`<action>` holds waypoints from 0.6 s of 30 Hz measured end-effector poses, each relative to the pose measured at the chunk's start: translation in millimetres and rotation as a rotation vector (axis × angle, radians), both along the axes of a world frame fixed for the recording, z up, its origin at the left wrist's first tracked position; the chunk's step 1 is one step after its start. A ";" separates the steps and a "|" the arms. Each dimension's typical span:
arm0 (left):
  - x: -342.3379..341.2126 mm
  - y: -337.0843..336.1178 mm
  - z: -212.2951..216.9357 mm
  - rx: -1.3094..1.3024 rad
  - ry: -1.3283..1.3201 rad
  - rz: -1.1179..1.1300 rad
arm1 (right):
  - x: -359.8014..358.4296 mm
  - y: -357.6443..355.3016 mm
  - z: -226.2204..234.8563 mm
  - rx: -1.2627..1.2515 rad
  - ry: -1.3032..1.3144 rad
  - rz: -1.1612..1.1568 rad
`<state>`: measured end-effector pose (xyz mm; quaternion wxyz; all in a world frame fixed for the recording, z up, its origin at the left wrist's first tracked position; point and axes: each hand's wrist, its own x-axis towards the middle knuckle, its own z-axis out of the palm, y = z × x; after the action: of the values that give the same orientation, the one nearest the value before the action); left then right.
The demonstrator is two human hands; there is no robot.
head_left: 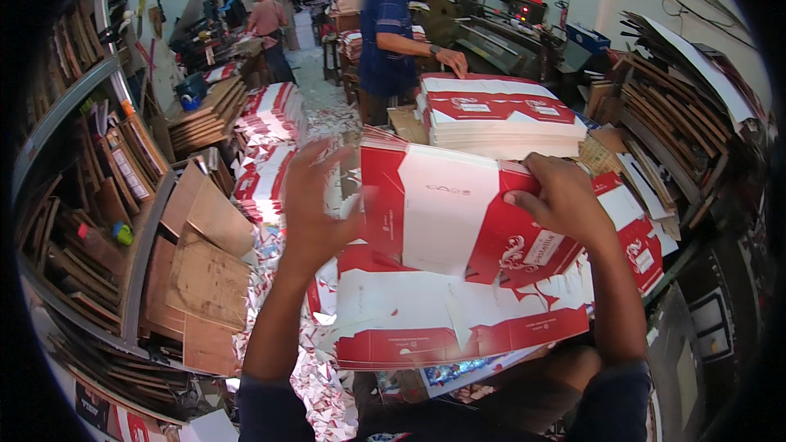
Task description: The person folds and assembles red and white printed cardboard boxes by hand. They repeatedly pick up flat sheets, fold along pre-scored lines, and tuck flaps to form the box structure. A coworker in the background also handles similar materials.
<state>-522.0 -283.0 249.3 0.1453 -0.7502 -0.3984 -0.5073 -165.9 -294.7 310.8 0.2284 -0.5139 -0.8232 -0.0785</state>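
A bundle of red and white printed carton blanks [448, 211] stands upright in front of me, several sheets thick. My right hand [565, 196] grips its upper right edge, with the thumb on the near face and the fingers behind. Just off the bundle's left edge is my left hand [319, 205], slightly blurred, its fingers apart and nothing in it. Below lies a flat stack of similar carton blanks [401, 303], partly hidden by the bundle. Loose white scraps lie on top of that stack.
A tall pile of carton blanks [503, 135] stands ahead, with a person in blue [389, 29] touching it. More stacks [266, 172] stand left of it. Paper scraps [315, 376] cover the floor. Wooden boards fill a shelf [151, 258] at left and a rack [671, 123] at right.
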 end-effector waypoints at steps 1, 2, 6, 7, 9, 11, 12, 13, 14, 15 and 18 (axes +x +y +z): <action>36.2 -2.4 20.7 0.012 0.082 -0.059 | 2.9 -0.3 -0.3 -0.016 0.009 -0.002; 65.7 0.1 33.3 0.029 0.165 -0.117 | 3.6 -1.0 0.0 -0.027 0.002 -0.007; 119.3 27.0 31.9 -0.198 0.327 -0.112 | 0.5 1.4 0.6 -0.031 0.003 0.020; 126.6 31.5 31.1 -0.308 0.390 -0.112 | 0.2 1.2 1.8 -0.050 0.006 0.018; 129.0 34.4 27.6 -0.270 0.347 -0.132 | -1.6 -4.2 8.9 -0.077 0.028 0.010; 127.7 37.6 20.8 -0.152 0.297 -0.160 | 9.9 11.3 4.2 0.040 0.131 0.201; 127.8 37.3 19.6 -0.137 0.293 -0.167 | 11.9 17.4 5.3 0.095 0.177 0.299; 128.2 36.5 19.5 -0.122 0.289 -0.172 | 13.8 21.6 8.0 -0.023 0.184 0.293; 130.3 35.1 19.7 -0.106 0.285 -0.177 | 15.2 24.1 11.5 -0.140 0.191 0.276; 130.4 33.2 19.9 -0.122 0.286 -0.151 | 12.1 27.5 21.1 -0.277 0.197 0.273; 133.4 27.2 21.8 -0.159 0.276 -0.086 | 0.8 17.8 32.3 -0.252 0.144 0.169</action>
<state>-388.6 -255.7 271.0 0.1169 -0.8383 -0.3811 -0.3720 -165.1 -277.0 343.1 0.2263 -0.4716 -0.8483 0.0817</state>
